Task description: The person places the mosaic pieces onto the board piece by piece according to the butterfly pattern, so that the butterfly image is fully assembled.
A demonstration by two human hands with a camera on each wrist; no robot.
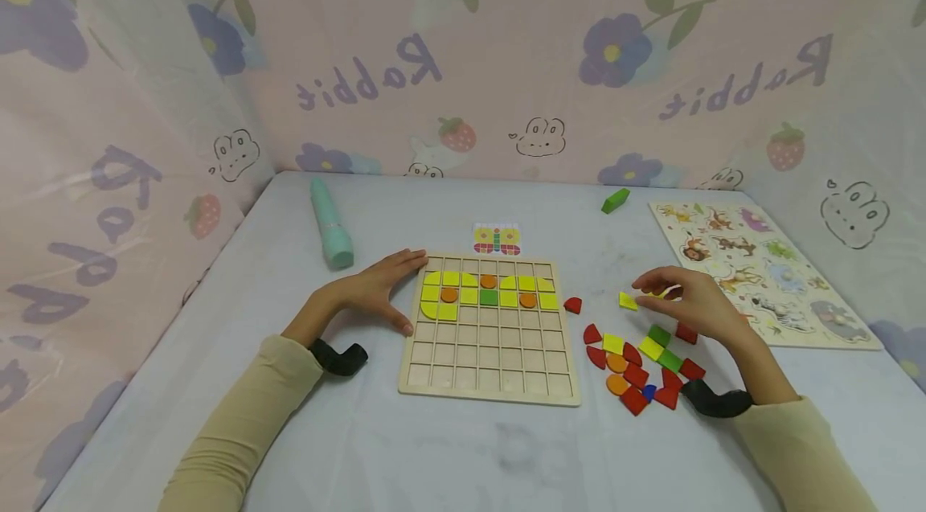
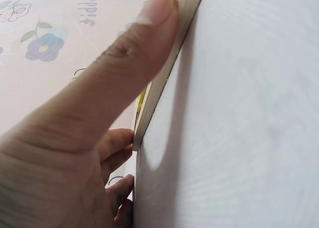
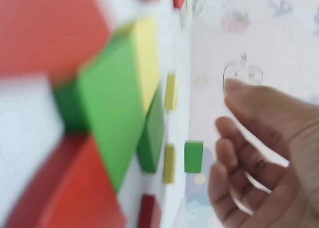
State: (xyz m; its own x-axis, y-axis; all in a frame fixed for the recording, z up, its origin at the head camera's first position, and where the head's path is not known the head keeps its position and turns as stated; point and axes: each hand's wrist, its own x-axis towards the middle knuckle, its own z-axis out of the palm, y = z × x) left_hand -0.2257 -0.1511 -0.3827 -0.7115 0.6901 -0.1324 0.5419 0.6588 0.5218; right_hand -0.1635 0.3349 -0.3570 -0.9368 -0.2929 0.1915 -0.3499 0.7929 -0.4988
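A wooden grid board (image 1: 499, 367) lies on the table, its upper rows holding yellow, orange and green pieces. My left hand (image 1: 379, 287) rests at the board's left side; in the left wrist view the thumb (image 2: 134, 43) touches the edge, with the other fingers near the far corner. My right hand (image 1: 687, 303) hovers over the loose pieces, fingers bent and slightly apart, with nothing between them in the right wrist view. Just left of its fingertips is a yellow piece (image 1: 627, 301). Another yellow piece (image 3: 169, 163) is partly hidden by the hand in the head view.
Loose red, orange, green, yellow and blue pieces (image 1: 636, 374) lie right of the board. A butterfly pattern card (image 1: 497, 239) is behind it. An animal puzzle board (image 1: 767, 271) lies at the right, a green block (image 1: 616, 200) at the back, and a teal tapered object (image 1: 331, 227) at the left.
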